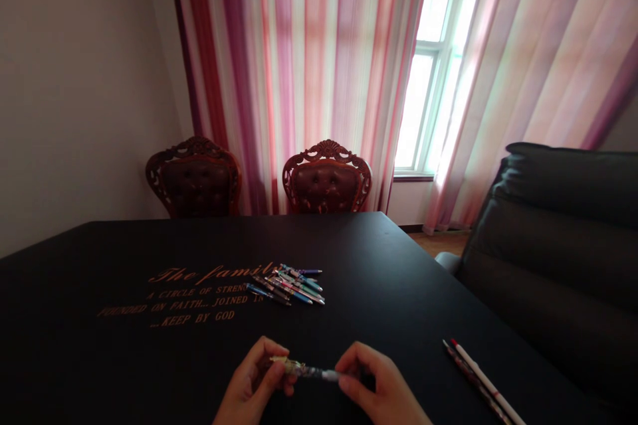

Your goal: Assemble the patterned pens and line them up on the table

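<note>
Two bare hands work near the front edge of the black table (pixel 373 265) on my feed; the left hand (pixel 252 378) pinches one end of a pen (pixel 304 369) between thumb and forefinger, and the right hand (pixel 383 382) pinches the other end between thumb and curled fingers, so the barrel spans the gap between them above the tabletop; a pile of pens (pixel 286 285) lies bunched toward the table's middle, just beside gold lettering (pixel 184 295); I can read "The family", "founded on faith" and "keep by God"; two red-tipped pens (pixel 478 378) lie near the right edge, well apart from the pile.
</note>
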Motion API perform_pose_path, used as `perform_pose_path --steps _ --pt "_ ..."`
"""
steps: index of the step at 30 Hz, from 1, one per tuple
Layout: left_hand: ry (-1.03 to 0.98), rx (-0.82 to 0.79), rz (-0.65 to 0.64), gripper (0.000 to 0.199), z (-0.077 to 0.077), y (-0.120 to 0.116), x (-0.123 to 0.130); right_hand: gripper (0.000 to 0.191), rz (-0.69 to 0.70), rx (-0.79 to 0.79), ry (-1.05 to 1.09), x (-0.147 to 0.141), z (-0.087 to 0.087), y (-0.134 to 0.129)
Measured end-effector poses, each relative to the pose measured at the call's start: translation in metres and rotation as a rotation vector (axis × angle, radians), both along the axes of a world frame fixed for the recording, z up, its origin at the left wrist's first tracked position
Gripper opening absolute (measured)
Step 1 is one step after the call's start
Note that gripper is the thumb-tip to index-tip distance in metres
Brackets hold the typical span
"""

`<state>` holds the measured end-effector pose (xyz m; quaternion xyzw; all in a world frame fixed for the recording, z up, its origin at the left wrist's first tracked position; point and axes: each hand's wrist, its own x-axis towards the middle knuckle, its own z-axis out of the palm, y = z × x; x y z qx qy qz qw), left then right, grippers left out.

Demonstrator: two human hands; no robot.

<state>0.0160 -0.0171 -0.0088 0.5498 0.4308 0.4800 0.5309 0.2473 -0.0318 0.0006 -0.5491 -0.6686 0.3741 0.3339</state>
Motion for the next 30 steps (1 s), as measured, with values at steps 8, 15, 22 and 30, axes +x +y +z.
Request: perform_pose_path --steps 8,15,22,30 --pt "-0.018 0.012 0.127 0.039 -0.004 0.011 -0.010 0.021 -0.100 0.063 0.148 0.018 -0.005 0.008" --pt "0.047 0.039 0.160 0.038 -0.002 0.016 -0.013 0.022 -0.167 0.079 0.186 0.029 -0.003 0.014" --pt "0.247 0.143 0.108 0.031 -0.004 0.010 -0.015 0.022 -0.152 0.095 0.093 0.033 -0.004 0.017" --pt "0.508 0.304 0.061 0.023 -0.006 0.003 -0.017 0.017 -0.142 0.090 0.044 0.034 -0.011 0.020"
